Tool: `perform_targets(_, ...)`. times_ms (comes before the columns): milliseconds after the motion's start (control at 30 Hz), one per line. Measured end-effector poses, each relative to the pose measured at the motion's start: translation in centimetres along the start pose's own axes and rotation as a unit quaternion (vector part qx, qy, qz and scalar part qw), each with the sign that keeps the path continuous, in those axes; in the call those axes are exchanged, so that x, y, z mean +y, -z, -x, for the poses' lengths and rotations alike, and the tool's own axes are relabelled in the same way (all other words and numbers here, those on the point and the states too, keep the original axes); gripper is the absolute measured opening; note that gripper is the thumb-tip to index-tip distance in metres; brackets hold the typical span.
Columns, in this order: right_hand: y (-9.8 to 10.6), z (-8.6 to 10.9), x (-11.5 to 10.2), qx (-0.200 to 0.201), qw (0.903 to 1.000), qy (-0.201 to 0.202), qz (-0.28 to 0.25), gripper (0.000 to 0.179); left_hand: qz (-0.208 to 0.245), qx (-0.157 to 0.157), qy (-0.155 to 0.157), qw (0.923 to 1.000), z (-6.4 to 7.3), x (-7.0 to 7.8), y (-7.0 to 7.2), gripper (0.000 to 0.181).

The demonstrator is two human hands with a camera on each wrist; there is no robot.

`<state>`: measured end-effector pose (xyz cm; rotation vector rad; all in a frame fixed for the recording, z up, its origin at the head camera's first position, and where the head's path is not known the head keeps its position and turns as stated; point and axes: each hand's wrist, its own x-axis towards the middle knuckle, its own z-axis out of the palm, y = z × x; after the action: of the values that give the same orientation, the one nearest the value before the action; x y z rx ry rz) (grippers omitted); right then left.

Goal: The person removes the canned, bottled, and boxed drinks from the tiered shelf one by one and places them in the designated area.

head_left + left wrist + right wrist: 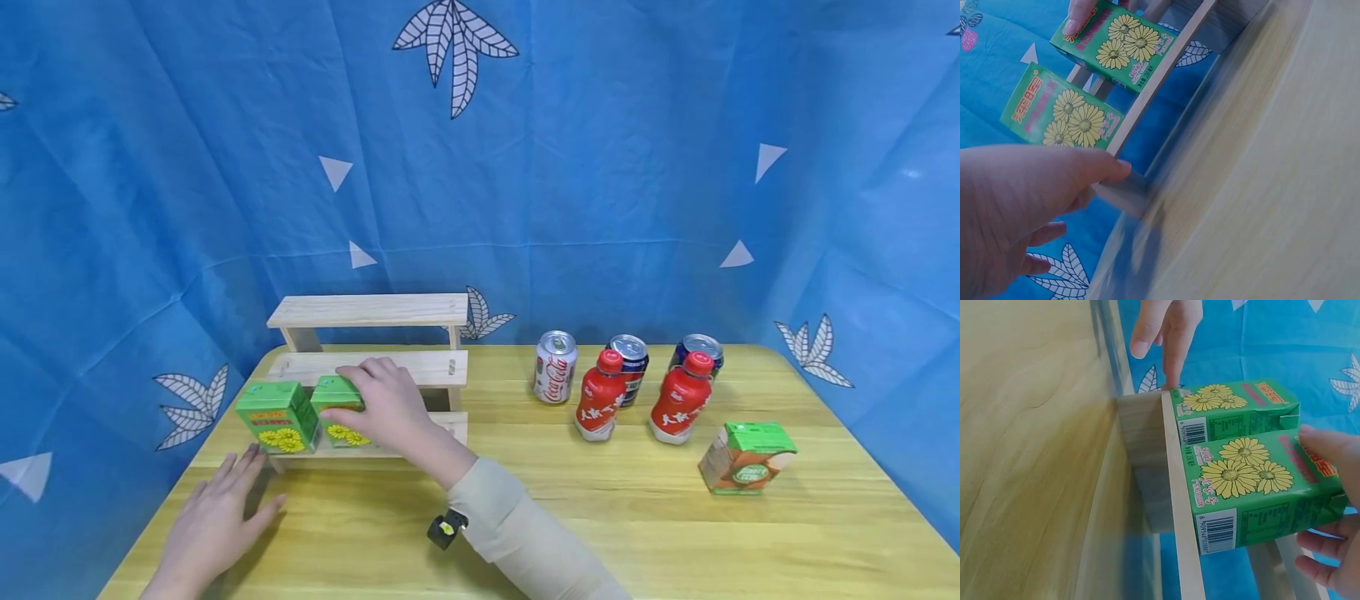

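Two green drink cartons with yellow flowers stand side by side on the lowest tier of a wooden shelf (pixel 367 310). My right hand (pixel 390 408) grips the right-hand carton (pixel 1241 487) near its top, thumb on the front face and fingers behind. The left-hand carton (pixel 277 417) stands just beside it, untouched by the right hand. My left hand (pixel 213 521) is low at the shelf's left front corner, fingers extended, fingertips right at the end of the lowest tier. In the left wrist view both cartons show their flowered fronts beyond the left hand (pixel 1022 212).
To the right on the wooden table (pixel 600 533) stand a white Coca-Cola can (pixel 555 368), two red bottles (pixel 600 396) and two dark blue cans (pixel 628 358) behind them. A green-topped brown carton (pixel 746 458) is farther right. A blue curtain (pixel 600 167) hangs behind.
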<state>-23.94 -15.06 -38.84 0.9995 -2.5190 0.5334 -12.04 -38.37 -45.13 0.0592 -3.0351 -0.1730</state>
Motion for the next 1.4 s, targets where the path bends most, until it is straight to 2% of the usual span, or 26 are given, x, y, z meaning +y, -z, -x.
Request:
perform_targets(167,-0.1,-0.1,0.0,0.011,0.9996,-0.007,0.024,0.062,0.002,0.01,-0.008,0.9999,0.0,0.1,0.1,0.086)
perform_targets(633,-0.1,-0.7,0.0,0.017,0.9994,0.014,0.025,0.061,-0.001,0.014,-0.008,0.9999,0.2,0.1,0.3,0.084)
perform_targets(1000,0.1,-0.3,-0.1,0.026,0.9986,0.035,0.03,0.061,0.0,0.014,-0.004,0.9999,0.3,0.1,0.2,0.085)
perform_targets(1400,1.4,0.4,-0.1,0.05,0.9967,0.058,0.025,0.059,0.002,0.01,0.001,0.9999,0.2,0.1,0.0,0.085)
